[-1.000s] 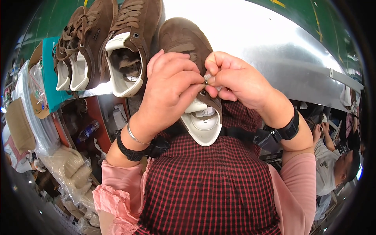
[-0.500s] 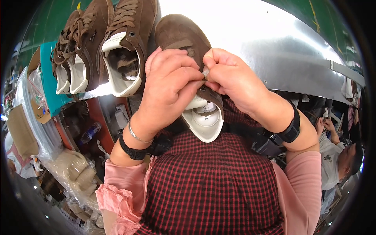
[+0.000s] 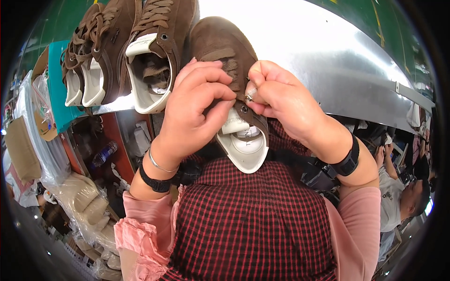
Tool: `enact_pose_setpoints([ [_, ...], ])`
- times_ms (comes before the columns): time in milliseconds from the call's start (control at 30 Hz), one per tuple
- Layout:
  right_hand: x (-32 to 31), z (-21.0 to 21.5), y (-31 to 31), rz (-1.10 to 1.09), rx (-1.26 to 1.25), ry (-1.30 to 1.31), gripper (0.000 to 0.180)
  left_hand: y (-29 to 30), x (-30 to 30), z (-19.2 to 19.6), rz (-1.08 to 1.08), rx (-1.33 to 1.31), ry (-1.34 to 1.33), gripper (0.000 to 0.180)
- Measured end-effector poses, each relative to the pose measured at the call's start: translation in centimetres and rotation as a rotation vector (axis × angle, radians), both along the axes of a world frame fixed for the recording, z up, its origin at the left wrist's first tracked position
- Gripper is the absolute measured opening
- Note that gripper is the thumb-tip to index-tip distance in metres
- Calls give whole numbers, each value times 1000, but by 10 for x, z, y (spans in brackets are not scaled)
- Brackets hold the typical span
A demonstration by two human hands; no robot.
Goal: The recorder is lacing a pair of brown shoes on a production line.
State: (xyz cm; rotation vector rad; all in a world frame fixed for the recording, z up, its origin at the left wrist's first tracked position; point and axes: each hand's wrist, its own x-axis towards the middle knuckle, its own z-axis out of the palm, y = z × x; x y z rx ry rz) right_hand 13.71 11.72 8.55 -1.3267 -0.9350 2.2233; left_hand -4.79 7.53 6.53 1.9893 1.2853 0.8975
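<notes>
A brown low-cut sneaker (image 3: 216, 35) with a white lining and heel lies in front of me, its toe pointing away. Flat brown laces (image 3: 225, 53) cross its upper, partly behind my fingers. My left hand (image 3: 197, 100) rests over the left side of the lacing, thumb and forefinger pinched beside the eyelets; what they hold, if anything, is hidden. On the right of the lacing, my right hand (image 3: 288, 93) is closed on a small whitish piece with a dark metal-like tip (image 3: 249, 95), just above an eyelet. The exact kind of piece is unclear.
Several more brown sneakers (image 3: 161, 21) stand in a row on the left of the shiny metal table (image 3: 309, 61). Beyond them is a teal panel (image 3: 58, 84). Plastic-wrapped beige goods (image 3: 79, 196) lie lower left. Another person (image 3: 396, 196) works at the far right.
My left fingertips have drawn a little to the left, leaving a small gap from the right ones. My right hand stays closed by the eyelet; the view has shifted slightly.
</notes>
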Motion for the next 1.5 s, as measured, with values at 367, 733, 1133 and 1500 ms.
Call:
enact_pose_setpoints([
  [367,8,-5,14,125,-121,98,13,0,12,1,56,54,70,15],
  [733,6,-1,12,107,-74,76,11,3,9,6,-9,69,152,16],
  [1133,6,-3,14,117,-76,98,12,7,16,2,50,127,83,17],
  [1500,12,-11,13,106,-88,156,14,7,13,2,22,111,96,15],
])
